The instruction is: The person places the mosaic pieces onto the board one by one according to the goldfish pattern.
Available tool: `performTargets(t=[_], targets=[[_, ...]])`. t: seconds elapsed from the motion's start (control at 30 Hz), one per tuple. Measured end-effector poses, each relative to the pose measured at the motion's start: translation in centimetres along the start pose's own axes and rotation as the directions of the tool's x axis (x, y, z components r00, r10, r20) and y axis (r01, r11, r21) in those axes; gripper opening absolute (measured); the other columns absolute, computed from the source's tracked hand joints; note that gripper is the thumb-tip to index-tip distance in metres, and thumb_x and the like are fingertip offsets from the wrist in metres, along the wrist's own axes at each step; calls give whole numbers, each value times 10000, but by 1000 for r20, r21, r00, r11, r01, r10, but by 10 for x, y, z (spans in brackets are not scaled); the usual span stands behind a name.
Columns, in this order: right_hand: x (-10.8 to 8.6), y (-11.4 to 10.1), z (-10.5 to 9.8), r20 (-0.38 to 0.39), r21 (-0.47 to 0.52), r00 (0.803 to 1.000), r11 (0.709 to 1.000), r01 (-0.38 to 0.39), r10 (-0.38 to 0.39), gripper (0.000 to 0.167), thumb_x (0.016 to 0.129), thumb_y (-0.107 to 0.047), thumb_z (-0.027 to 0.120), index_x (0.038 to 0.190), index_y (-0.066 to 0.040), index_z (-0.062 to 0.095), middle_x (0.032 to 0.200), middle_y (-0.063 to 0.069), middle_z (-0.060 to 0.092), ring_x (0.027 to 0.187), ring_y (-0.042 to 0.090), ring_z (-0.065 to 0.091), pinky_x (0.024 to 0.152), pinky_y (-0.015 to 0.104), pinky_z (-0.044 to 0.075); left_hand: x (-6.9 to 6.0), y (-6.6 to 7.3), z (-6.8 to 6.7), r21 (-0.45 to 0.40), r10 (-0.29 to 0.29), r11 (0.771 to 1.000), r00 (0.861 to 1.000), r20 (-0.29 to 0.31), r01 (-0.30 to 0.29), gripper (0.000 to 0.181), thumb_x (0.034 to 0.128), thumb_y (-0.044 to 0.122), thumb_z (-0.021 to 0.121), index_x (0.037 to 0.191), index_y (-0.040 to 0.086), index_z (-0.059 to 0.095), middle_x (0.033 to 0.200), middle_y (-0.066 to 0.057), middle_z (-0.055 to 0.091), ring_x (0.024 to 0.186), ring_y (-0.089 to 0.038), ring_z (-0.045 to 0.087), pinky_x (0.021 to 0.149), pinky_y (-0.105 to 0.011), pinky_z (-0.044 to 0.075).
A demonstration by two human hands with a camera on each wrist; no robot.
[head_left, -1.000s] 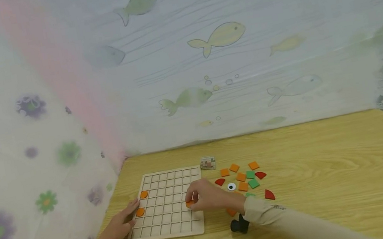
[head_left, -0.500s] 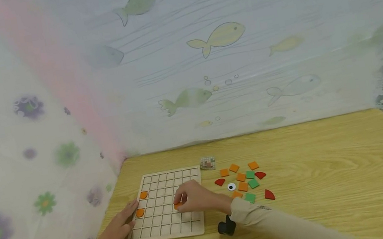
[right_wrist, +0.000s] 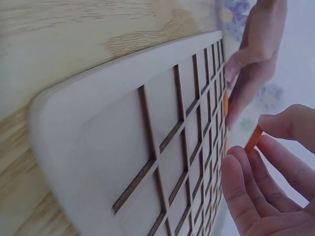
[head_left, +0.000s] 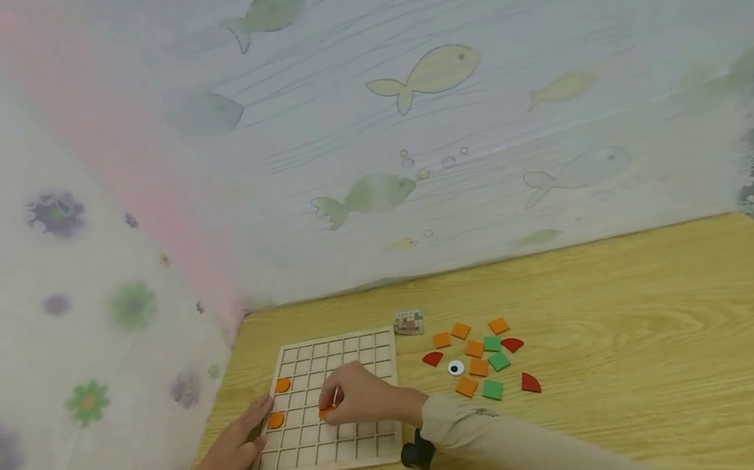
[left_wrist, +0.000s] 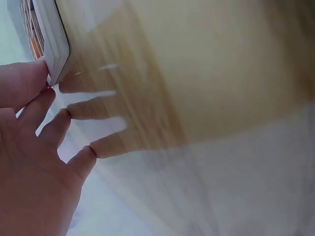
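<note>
A pale wooden grid board (head_left: 374, 438) lies at the table's left. Along its left edge rests the left hand (head_left: 229, 458); in the left wrist view this hand (left_wrist: 42, 147) has its thumb on the board's rim (left_wrist: 58, 44) and its fingertips on the table. Two orange round pieces sit in the left column, one (head_left: 283, 385) above the other (head_left: 276, 420). The right hand (head_left: 362, 395) is over the middle of the board, pinching an orange piece (head_left: 325, 414). The right wrist view shows that piece (right_wrist: 253, 138) edge-on between thumb and fingers of the right hand (right_wrist: 270, 172), above the grid.
Right of the board lie several orange squares (head_left: 477, 367), several green squares (head_left: 499, 362), red quarter-round pieces (head_left: 531, 383) and a white eye piece (head_left: 456, 368). A small patterned card (head_left: 409, 321) lies by the board's top right corner. Printed sheets stand behind and left of the table.
The right hand has moved left across the board with the orange piece, from its right side to the middle. The left hand has stayed at the board's left edge.
</note>
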State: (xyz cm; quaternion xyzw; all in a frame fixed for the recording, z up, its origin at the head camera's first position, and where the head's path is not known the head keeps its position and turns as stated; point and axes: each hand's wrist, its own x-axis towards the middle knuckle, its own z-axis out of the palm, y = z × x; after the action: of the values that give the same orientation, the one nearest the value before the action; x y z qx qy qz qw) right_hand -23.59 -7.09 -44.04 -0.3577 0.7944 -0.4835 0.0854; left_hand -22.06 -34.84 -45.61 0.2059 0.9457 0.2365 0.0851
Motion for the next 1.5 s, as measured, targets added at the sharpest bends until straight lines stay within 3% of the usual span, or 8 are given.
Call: performTargets(t=[0.27, 0.43, 0.53, 0.83, 1.07, 1.3, 1.5], targets=[[17, 1, 26, 22, -40, 1000, 999, 17, -16, 57, 790, -36, 706, 830, -33, 747, 760, -47, 672, 632, -31, 545, 583, 120, 463, 0, -1, 1, -30, -48, 998, 999, 4, 48, 581, 904, 19, 518, 1454, -16, 332, 1491, -269, 247, 1356, -469, 202, 1032, -649, 206], [25, -4, 39, 41, -144, 998, 988, 61, -56, 53, 783, -58, 704, 809, -51, 749, 733, -70, 663, 624, -49, 518, 571, 96, 433, 0, 0, 1, -31, -73, 997, 997, 16, 74, 595, 904, 33, 531, 1461, 0, 325, 1489, -273, 246, 1351, -467, 219, 1022, -640, 242], [33, -7, 46, 53, -218, 995, 971, 94, -85, 50, 780, -67, 700, 787, -56, 749, 723, -59, 669, 614, -50, 504, 575, 78, 413, 0, 1, -1, -19, -68, 997, 998, 8, 69, 596, 900, 42, 548, 1456, -4, 337, 1480, -285, 254, 1341, -476, 231, 1008, -646, 256], [46, -9, 61, 68, -391, 995, 916, 90, -69, 95, 799, -50, 707, 711, -84, 720, 639, -79, 590, 587, -2, 456, 526, 88, 353, 1, 1, -1, 0, -38, 999, 999, -15, 38, 574, 895, 50, 559, 1434, -19, 373, 1467, -257, 307, 1336, -466, 258, 1010, -641, 260], [47, -10, 67, 41, -484, 999, 873, 51, -36, 53, 820, -156, 741, 834, -107, 756, 744, -87, 623, 719, 1, 489, 607, 94, 366, 2, 2, -2, -22, -37, 999, 999, -14, 37, 579, 888, 25, 561, 1431, -33, 368, 1466, -265, 301, 1335, -473, 251, 1008, -640, 264], [40, -12, 59, 86, -457, 994, 884, 93, -60, 98, 814, -45, 690, 872, -71, 765, 817, -52, 680, 787, -4, 570, 662, 79, 415, 2, 3, -3, -35, -46, 998, 999, -6, 46, 581, 889, 19, 553, 1436, -27, 362, 1463, -289, 281, 1334, -475, 246, 1006, -641, 267], [29, -13, 44, 164, -382, 984, 915, 126, -67, 190, 789, -36, 665, 960, -45, 746, 885, -18, 705, 690, -23, 553, 655, 71, 416, 1, 3, -3, -54, -61, 997, 998, 7, 61, 584, 897, 40, 555, 1444, -13, 357, 1472, -290, 262, 1340, -478, 228, 1006, -650, 256]])
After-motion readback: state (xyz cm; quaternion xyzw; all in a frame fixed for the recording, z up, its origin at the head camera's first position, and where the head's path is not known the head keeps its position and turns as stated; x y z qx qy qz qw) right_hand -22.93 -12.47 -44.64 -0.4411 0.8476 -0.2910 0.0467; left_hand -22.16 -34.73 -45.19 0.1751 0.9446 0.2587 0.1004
